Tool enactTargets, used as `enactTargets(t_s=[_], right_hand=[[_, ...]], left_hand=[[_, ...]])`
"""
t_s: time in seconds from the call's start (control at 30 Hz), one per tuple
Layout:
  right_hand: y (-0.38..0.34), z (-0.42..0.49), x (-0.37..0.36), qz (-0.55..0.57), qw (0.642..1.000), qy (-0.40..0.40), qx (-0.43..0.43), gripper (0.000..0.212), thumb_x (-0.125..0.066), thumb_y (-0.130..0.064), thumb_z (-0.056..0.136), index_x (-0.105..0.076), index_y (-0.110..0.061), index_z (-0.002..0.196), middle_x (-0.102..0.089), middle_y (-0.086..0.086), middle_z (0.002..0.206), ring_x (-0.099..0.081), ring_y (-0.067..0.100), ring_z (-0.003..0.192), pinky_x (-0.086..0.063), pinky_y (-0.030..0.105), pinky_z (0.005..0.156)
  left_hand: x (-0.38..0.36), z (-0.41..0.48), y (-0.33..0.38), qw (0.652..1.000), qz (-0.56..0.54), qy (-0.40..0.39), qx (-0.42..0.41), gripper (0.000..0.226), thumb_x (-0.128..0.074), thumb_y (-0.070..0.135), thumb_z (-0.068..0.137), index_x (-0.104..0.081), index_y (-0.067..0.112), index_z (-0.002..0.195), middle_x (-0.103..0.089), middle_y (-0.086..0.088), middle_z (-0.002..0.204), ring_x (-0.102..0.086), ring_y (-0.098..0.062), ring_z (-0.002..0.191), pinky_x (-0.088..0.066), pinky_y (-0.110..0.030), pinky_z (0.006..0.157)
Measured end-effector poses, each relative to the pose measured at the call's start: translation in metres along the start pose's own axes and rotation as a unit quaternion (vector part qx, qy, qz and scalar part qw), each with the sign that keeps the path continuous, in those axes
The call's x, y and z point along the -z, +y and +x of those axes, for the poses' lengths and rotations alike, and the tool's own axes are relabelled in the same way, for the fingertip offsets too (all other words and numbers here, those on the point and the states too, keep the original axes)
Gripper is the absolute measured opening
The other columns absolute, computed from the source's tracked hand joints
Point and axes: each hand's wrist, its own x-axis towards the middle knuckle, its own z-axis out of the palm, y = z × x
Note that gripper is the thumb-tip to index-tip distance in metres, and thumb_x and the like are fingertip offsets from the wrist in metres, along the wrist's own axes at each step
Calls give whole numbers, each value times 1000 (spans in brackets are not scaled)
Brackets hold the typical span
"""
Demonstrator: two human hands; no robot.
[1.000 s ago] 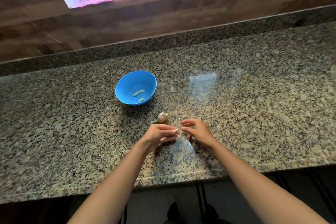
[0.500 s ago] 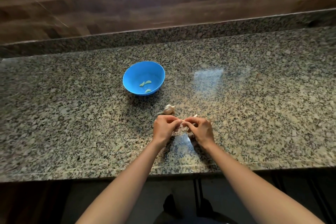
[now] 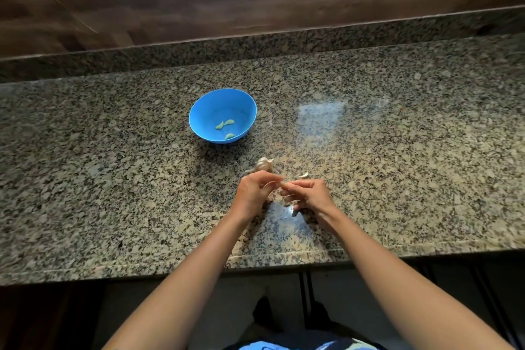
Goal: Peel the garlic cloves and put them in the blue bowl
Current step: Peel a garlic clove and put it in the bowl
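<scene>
Speckled granite makes up the counter (image 3: 397,156), with a low granite upstand along its back edge and dark wood panelling (image 3: 255,8) above that. A blue bowl (image 3: 208,111) sits left of the counter's middle, about halfway between the back and front edges. Three peeled garlic cloves (image 3: 229,122) lie in its bottom. Two are close together and the third lies a little apart, toward the bowl's near wall. Just in front of the bowl and slightly to its right, the garlic bulb (image 3: 262,165) rests on the granite with its papery skin on. A small pale scrap (image 3: 303,175) lies just right of the bulb; whether it is skin or a bit of clove I can't tell.

The person's two hands meet directly in front of the bulb, toward the front edge of the counter. The left hand (image 3: 254,193) has its fingers curled in and pinches one end of a garlic clove (image 3: 286,185). The right hand (image 3: 311,196) pinches the other end between thumb and forefinger, with its other fingers curled beneath. The clove is mostly hidden by the fingertips, so how much skin it has is unclear. Both bare forearms reach in over the front edge.
</scene>
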Motion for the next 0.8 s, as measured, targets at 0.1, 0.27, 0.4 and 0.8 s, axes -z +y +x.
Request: enactTargets(t_s=[0.1,0.27,0.4,0.8], right_hand=[[-2,1,-3,14,1000,10,-12,17,-61,-5,84,-65,4,99,-69,14,80,-64,16,59,-49,20,43],[-5,0,-1,-1,999,-10,-34,18,-62,-6,84,-66,2,99,-70,11,82,-66,16,65,-51,21,47],[-9,1,2,12,998,-21,-58,18,-61,-7,85,-65,2,100,-70,10,80,-67,14,63,-50,19,47],[-8,3,-10,-246,963,105,31,13,-62,-14,85,-67,-6,77,-68,7,71,-65,14,54,-54,24,51]], left_hand=[[0,-3,3,983,139,11,-118,19,-65,11,84,-71,12,102,-72,-4,95,-69,-10,78,-54,-19,76],[-1,-4,4,999,31,3,-16,22,-72,15,78,-72,13,99,-73,2,86,-67,-3,77,-54,-20,81],[-3,-1,7,990,-129,3,57,11,-74,8,75,-74,15,84,-71,0,76,-64,-9,67,-55,-26,69],[-6,-10,8,757,-596,95,250,18,-62,-5,80,-66,-1,97,-72,-12,84,-69,-19,72,-58,-28,70]])
